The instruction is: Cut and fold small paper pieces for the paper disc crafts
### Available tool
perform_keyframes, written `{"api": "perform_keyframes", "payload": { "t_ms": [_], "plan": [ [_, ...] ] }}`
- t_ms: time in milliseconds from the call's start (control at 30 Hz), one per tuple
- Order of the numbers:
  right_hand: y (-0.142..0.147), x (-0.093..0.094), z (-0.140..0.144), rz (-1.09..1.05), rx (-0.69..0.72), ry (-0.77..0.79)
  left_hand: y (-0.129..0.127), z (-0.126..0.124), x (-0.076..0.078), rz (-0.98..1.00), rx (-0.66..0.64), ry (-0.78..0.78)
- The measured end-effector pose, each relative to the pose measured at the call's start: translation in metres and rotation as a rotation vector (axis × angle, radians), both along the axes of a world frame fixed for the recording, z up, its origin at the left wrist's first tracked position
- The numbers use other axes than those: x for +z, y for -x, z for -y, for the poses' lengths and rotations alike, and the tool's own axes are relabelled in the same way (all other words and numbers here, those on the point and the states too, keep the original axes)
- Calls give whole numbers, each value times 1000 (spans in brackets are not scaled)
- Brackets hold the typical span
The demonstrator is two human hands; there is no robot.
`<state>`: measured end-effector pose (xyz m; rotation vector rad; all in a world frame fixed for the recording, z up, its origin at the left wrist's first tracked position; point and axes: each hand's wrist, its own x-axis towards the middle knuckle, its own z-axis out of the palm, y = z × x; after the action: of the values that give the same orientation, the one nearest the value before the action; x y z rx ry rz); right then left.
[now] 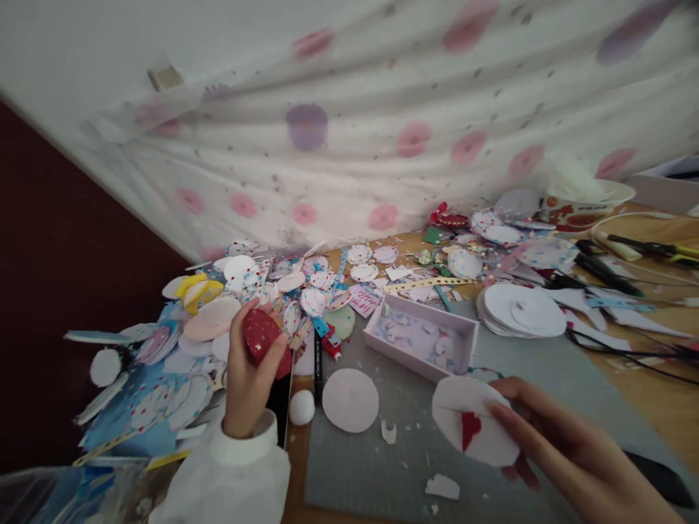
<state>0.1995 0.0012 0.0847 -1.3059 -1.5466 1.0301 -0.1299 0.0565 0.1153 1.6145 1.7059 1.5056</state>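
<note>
My left hand (pixel 252 371) is closed on a red speckled piece (pixel 261 336), rounded at the top, above the pile at the left. My right hand (pixel 546 429) pinches a white paper disc (pixel 453 400) at its right edge, thumb on top. A small red piece (pixel 470 429), partly heart-shaped, shows on that disc. Another white paper disc (pixel 350 400) lies flat on the grey mat (pixel 393 480) between my hands. Beside it are a white ball-like lid (pixel 302 407) and small paper scraps (pixel 442 486).
A shallow white box (pixel 420 338) with scraps stands behind my right hand. Stacked white discs (pixel 521 311) lie right of it. Decorated discs (pixel 314 302) are heaped along the back and left. Pliers (pixel 677 253), black cables (pixel 628 353) and a paper bowl (pixel 587 204) are at the right.
</note>
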Motion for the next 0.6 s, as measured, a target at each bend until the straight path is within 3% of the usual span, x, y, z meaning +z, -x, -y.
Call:
{"api": "perform_keyframes", "payload": {
  "t_ms": [67,200,300,367,467,500,533,600],
  "plan": [
    [3,-4,4,-76,61,39,20,-13,15,-161,41,-64],
    [5,-16,9,-61,59,49,63,-48,44,-377,406,-196],
    [8,-26,13,18,35,1,53,-46,48,-465,503,-219],
    [14,-31,15,69,-51,-49,14,-22,35,-478,374,-211],
    [29,-35,20,128,-213,-129,-67,29,-4,-452,-108,-43],
    [34,-36,21,133,-232,-157,-91,44,-18,-398,-329,67],
    [38,-37,23,132,-229,-185,-112,55,-30,-350,-468,133],
    [44,-39,26,134,-226,-234,-139,68,-51,-294,-531,191]
  ]
}}
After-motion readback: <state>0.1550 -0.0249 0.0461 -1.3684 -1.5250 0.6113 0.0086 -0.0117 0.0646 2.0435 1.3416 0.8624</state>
